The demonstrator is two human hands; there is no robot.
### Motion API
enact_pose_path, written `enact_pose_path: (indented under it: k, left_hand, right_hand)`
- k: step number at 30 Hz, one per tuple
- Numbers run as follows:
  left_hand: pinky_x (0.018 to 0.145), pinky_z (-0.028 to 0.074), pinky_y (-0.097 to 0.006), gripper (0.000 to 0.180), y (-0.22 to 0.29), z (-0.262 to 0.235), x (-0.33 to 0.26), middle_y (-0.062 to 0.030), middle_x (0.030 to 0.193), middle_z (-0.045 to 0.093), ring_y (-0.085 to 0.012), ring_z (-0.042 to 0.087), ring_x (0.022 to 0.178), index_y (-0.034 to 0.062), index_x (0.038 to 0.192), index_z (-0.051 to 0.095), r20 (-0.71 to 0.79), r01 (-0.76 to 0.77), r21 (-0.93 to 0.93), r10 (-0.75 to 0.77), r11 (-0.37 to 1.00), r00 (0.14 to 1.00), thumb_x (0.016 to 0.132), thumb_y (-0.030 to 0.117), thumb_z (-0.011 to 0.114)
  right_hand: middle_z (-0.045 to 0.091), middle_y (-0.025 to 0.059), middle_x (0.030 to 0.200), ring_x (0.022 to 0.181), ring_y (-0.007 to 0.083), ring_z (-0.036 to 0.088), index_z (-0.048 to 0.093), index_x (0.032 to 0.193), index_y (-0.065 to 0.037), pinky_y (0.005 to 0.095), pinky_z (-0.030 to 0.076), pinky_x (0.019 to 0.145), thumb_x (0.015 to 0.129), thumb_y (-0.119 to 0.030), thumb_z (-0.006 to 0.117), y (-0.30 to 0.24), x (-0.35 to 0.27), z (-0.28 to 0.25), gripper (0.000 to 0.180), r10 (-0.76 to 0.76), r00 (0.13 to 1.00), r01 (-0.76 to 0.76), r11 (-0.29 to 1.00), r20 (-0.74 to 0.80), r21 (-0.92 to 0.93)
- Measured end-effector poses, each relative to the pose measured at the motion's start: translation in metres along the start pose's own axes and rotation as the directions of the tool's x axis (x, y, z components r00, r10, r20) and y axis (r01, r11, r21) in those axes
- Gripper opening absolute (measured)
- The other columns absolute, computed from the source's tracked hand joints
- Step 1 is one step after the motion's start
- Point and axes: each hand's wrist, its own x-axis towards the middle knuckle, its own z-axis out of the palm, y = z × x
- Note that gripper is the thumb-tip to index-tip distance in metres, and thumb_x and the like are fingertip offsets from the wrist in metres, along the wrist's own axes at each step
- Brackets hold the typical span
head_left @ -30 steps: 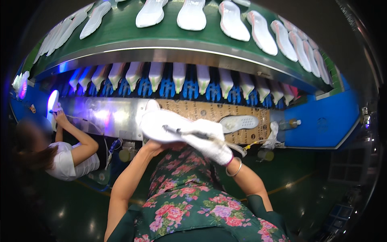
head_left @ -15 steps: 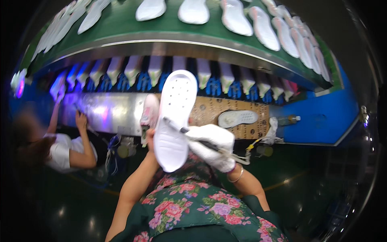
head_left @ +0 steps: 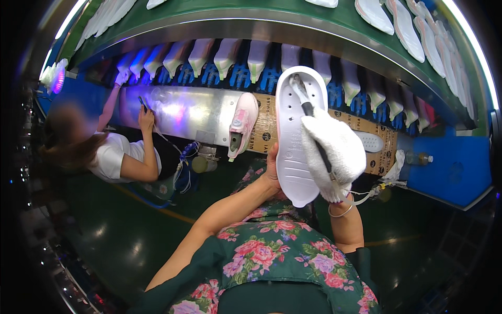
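Note:
A white shoe sole (head_left: 294, 157) is held up in front of me, its hollow side facing me and its small holes toward the far end. My bare left hand (head_left: 273, 170) grips its left edge, thumb showing and other fingers mostly behind. A white knitted glove covers my right hand (head_left: 340, 152), which is closed around a dark-handled brush (head_left: 306, 108). The bristles touch or hover just over the inside of the sole's far end; I cannot tell which. A pale hose (head_left: 361, 199) runs from beside my right wrist. Left of the sole, a pink shoe (head_left: 244, 123) lies on the bench.
Behind the sole, cardboard (head_left: 387, 157) covers part of the metal bench (head_left: 209, 112), with another sole (head_left: 370, 141) on it. A bottle (head_left: 418, 158) stands at right. Pale shoe-shaped pieces (head_left: 259, 57) hang on blue holders below a green belt (head_left: 293, 15) carrying soles. A co-worker (head_left: 117, 157) sits left.
The brush has moved from the sole's middle to its far end. The view has swung left, so the bench, sole and my hands appear farther right, and the pink shoe now shows whole.

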Motion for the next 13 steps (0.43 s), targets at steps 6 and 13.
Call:
enact_pose_path:
  k: [6, 13]
  left_hand:
    - [0.119, 0.034, -0.05, 0.097, 0.005, -0.007, 0.01, -0.0137, 0.154, 0.043, -0.0322, 0.044, 0.14, 0.015, 0.156, 0.032, 0.049, -0.016, -0.039, 0.018, 0.999, 0.999, 0.084, 0.074, 0.058]
    - [0.117, 0.036, -0.052, 0.1, -0.002, -0.027, 0.031, -0.0112, 0.159, 0.038, -0.0342, 0.043, 0.142, 0.0179, 0.159, 0.024, 0.054, -0.081, -0.104, 0.087, 0.991, 0.995, 0.084, 0.072, 0.061]
  right_hand:
    - [0.075, 0.0146, 0.092, 0.084, 0.023, 0.073, 0.075, 0.096, 0.0, 0.0318, 0.056, 0.078, 0.077, 0.005, 0.077, -0.006, -0.008, 0.018, 0.02, 0.209, 0.974, -0.175, 0.939, -0.085, 0.296]
    - [0.075, 0.0144, 0.101, 0.088, 0.0291, 0.073, 0.076, 0.099, -0.002, 0.0334, 0.056, 0.084, 0.079, 0.004, 0.077, -0.009, -0.012, 0.034, 0.021, 0.162, 0.975, -0.125, 0.966, -0.151, 0.228]
